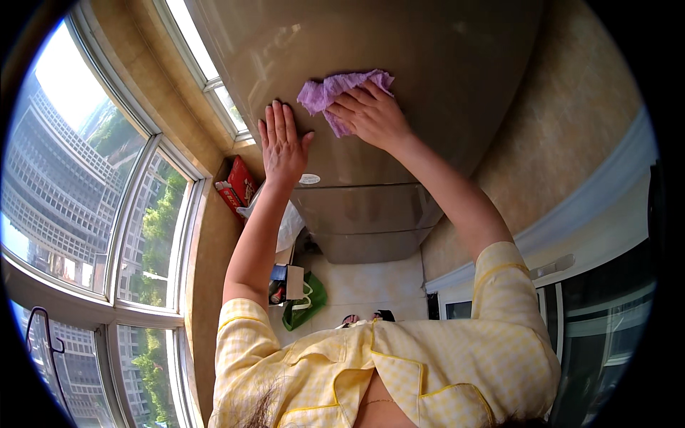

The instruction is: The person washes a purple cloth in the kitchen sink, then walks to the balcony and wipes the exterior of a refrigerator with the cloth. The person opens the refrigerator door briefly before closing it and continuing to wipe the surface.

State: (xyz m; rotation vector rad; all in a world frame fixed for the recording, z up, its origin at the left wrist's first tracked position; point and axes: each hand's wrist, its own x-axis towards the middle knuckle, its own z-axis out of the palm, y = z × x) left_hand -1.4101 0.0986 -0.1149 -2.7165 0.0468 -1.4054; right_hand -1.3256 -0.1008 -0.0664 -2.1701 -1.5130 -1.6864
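Observation:
In front of me stands a tall, shiny grey-brown refrigerator (421, 150) with an upper door and lower panels. My left hand (284, 148) lies flat against the left part of its upper door, fingers stretched out and nothing held. To the right of it and a little higher, my right hand (367, 114) presses a crumpled purple cloth (322, 95) onto the same door. The cloth bunches out beyond the fingertips and hangs below them on the left. A small oval label (310, 179) sits on the door just below my left wrist.
Windows (153, 214) line the left side, with a dark hanger (44, 332) at lower left. Left of the refrigerator are a red box (237, 187), a white plastic bag (289, 227) and a green bag (305, 303) on the tiled floor (364, 282). A glass-panelled door (606, 307) is at right.

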